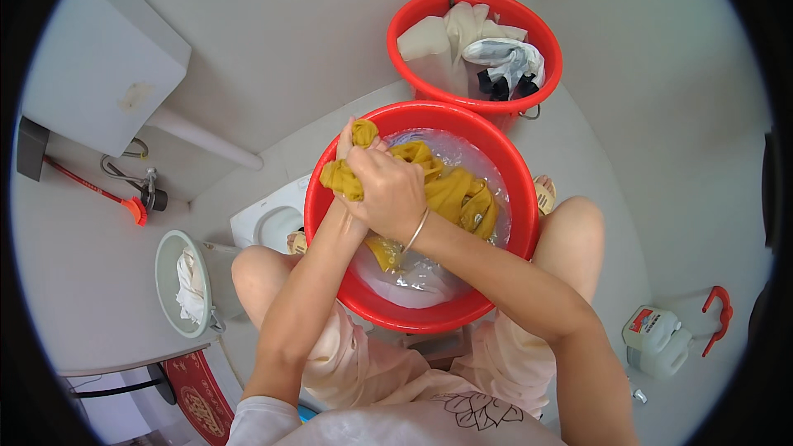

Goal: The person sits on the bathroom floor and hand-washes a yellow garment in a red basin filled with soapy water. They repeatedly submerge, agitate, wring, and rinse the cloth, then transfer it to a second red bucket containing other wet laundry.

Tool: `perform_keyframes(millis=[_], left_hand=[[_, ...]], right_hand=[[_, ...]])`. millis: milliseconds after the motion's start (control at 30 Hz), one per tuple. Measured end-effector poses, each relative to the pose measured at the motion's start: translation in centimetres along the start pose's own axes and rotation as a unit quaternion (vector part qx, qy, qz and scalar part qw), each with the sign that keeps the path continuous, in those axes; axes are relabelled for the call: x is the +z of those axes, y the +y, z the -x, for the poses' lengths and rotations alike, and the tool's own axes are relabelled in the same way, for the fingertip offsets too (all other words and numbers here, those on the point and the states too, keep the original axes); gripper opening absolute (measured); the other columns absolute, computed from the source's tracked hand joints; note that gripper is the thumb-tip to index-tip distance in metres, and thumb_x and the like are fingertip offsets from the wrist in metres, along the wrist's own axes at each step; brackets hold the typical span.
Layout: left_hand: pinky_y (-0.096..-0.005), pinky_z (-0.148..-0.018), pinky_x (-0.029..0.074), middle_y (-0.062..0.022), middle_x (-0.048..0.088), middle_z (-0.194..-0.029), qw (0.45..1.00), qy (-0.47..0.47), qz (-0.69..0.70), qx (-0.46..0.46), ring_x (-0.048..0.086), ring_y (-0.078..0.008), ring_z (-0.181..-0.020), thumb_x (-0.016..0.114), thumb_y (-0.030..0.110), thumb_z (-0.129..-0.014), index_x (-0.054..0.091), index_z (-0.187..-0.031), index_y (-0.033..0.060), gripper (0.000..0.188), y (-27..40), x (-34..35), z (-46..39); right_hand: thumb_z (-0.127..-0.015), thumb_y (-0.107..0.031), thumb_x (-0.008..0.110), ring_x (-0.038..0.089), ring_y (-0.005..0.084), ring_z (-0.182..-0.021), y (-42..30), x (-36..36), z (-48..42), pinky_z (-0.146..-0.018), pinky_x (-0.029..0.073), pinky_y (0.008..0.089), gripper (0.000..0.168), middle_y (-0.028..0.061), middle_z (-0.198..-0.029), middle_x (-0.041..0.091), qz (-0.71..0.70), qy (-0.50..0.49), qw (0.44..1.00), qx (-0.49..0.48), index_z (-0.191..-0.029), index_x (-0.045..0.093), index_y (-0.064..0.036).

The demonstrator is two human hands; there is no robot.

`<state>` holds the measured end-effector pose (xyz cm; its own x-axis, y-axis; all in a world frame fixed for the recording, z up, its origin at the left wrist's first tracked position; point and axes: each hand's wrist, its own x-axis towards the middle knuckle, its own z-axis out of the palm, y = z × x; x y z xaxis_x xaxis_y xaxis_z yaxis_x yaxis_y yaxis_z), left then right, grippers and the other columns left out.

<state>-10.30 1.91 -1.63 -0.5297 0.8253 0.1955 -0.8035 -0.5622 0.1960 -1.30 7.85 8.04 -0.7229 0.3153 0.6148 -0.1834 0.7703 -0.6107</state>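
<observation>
A large red plastic basin (423, 322) stands between my knees, holding cloudy water. Mustard-yellow cloth (455, 195) lies partly in the water, bunched and wet. My right hand (391, 189), with a thin bangle at its wrist, is closed around a gathered part of this cloth above the basin's left side. Behind and partly under it, my left hand (344, 141) also grips the cloth; most of that hand is hidden. Bunched ends of the cloth stick out past both hands. Some pale fabric shows at the basin's bottom edge, under the water.
Behind the basin, a red bucket (553, 56) holds cream cloth and white and black items. A squat toilet (272, 223) lies at left, near a pale green bucket (162, 297) with white cloth. Plastic jugs (657, 337) stand at right. A red brush (133, 209) hangs far left.
</observation>
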Motion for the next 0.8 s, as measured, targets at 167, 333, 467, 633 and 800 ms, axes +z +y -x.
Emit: perform_keyframes(millis=[167,333,467,633,800], left_hand=[[-0.039,-0.088,0.049,-0.0085,0.064,-0.103,0.927,0.343,-0.144,-0.053,0.061,-0.0247,-0.096,0.047,0.027,-0.094,0.059,-0.109,0.0036,0.03,-4.3,12.1,-2.1],[-0.04,-0.087,0.051,-0.0112,0.063,-0.104,0.918,0.339,-0.204,-0.005,0.062,-0.0241,-0.096,0.051,0.031,-0.094,0.058,-0.104,0.0035,0.03,1.0,9.4,-1.5],[-0.041,-0.087,0.049,-0.014,0.063,-0.106,0.735,0.404,-0.543,0.05,0.062,-0.0272,-0.098,0.059,0.042,-0.088,0.056,-0.108,0.0032,0.043,0.4,3.6,-0.5],[-0.0404,-0.089,0.047,-0.018,0.062,-0.111,0.414,0.32,-0.839,-0.153,0.059,-0.0318,-0.105,0.068,0.049,-0.077,0.054,-0.114,0.0034,0.06,-3.6,-3.8,3.5],[-0.0423,-0.087,0.048,-0.0183,0.062,-0.111,0.792,0.392,-0.431,-0.183,0.06,-0.0348,-0.104,0.066,0.041,-0.08,0.054,-0.118,0.0013,0.056,-4.1,-19.5,9.1]], right_hand=[[-0.076,-0.034,0.067,0.062,0.0365,-0.07,7.6,-2.6,-2.9,-0.06,0.046,0.0484,0.033,0.0141,-0.074,0.063,0.09,0.057,0.986,0.127,-0.093,0.053,-0.01],[-0.078,-0.036,0.064,0.06,0.0413,-0.076,10.0,-2.3,-1.6,-0.065,0.045,0.0514,0.034,0.0184,-0.078,0.063,0.029,-0.027,0.979,0.201,-0.094,0.052,-0.008],[-0.079,-0.042,0.065,0.06,0.0394,-0.092,15.1,-0.8,3.8,-0.077,0.047,0.0473,0.044,0.0214,-0.097,0.063,0.09,-0.094,0.966,0.225,-0.108,0.052,-0.01],[-0.075,-0.049,0.069,0.06,0.0356,-0.098,17.6,0.1,8.6,-0.085,0.046,0.0445,0.06,0.02,-0.105,0.063,0.077,-0.195,0.914,0.348,-0.115,0.055,-0.005],[-0.074,-0.043,0.071,0.061,0.0341,-0.096,14.7,1.0,8.0,-0.085,0.046,0.0456,0.062,0.02,-0.114,0.061,-0.155,-0.222,0.815,0.512,-0.119,0.058,-0.004]])
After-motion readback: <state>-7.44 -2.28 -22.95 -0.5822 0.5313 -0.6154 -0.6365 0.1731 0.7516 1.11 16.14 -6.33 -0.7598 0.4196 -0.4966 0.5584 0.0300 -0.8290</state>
